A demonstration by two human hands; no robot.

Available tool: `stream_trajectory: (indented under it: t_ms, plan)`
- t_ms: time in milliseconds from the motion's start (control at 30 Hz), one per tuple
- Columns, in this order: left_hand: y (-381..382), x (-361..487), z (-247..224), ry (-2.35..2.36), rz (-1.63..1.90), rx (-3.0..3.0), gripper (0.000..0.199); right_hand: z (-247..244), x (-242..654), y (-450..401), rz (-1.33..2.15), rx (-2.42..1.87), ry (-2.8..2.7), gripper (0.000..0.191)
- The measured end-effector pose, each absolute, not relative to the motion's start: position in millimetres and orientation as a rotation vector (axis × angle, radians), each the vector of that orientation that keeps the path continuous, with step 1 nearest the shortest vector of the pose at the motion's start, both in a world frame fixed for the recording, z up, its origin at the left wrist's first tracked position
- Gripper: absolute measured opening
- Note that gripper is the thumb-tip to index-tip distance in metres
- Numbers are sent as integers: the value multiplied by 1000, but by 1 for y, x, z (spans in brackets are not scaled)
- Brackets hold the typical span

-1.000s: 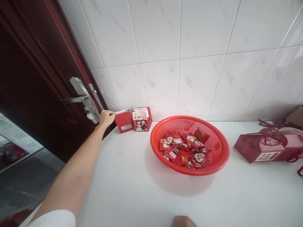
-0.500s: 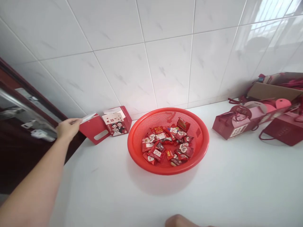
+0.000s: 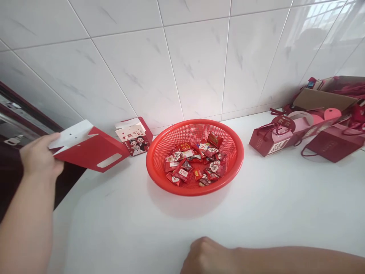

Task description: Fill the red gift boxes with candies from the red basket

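Observation:
My left hand [image 3: 40,154] grips the open end of a red paper candy box [image 3: 94,150], its thumb below and its fingers above. White flaps with small dark holes stick out at that end, and an oblong cut-out shows in the red side. Just right of it, a second candy box [image 3: 135,139], printed with a cartoon couple, stands against the wall. At the bottom edge, the back of my right hand [image 3: 207,257] is over the table, its fingers hidden. Beyond it, a red plastic basket [image 3: 152,177] contains several wrapped candies [image 3: 185,173].
To the right stand finished-looking dark red gift boxes [image 3: 270,142] with cord handles. Behind them is a cardboard carton [image 3: 325,101] of red items. The white table [image 3: 137,232] meets a tiled wall [image 3: 199,68]; a dark door frame [image 3: 28,114] is at the left.
My left hand has lifted the red box and tilted it, drawing it left and nearer me. My right hand has come further into view at the bottom. The view has shifted slightly.

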State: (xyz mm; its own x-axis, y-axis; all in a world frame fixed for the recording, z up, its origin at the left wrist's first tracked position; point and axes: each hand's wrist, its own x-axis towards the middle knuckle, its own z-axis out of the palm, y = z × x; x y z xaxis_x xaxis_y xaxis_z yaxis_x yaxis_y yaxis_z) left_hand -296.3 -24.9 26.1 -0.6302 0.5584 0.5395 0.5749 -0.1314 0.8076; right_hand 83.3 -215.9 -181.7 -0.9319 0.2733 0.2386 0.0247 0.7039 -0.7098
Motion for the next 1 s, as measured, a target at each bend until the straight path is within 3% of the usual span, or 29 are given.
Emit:
stream_trajectory:
  t_ms: [100, 200, 333, 533, 733, 1000]
  plan:
    - [-67, -272, 38, -2039, -2239, -1410, 37, -169, 87, -215, 1145, -210, -2524, 19]
    - [-108, -239, 41, -2035, -2144, -1656, 17, -164, 88, -216, 1133, -255, -2512, 15]
    - [-153, -188, 34, -2033, -1911, -2104, 13, -161, 87, -220, 1050, -285, -2556, 17]
    - [-185, -126, 15, -1743, -1600, -2730, 25, -163, 85, -222, 906, -264, -2597, 18]
    - [-192, -98, 3, -1940, -1693, -2635, 33, -169, 81, -220, 913, -267, -2592, 13]
    - [-197, -99, 1, -2002, -1749, -2528, 34, -180, 75, -220, 790, -240, -2648, 22]
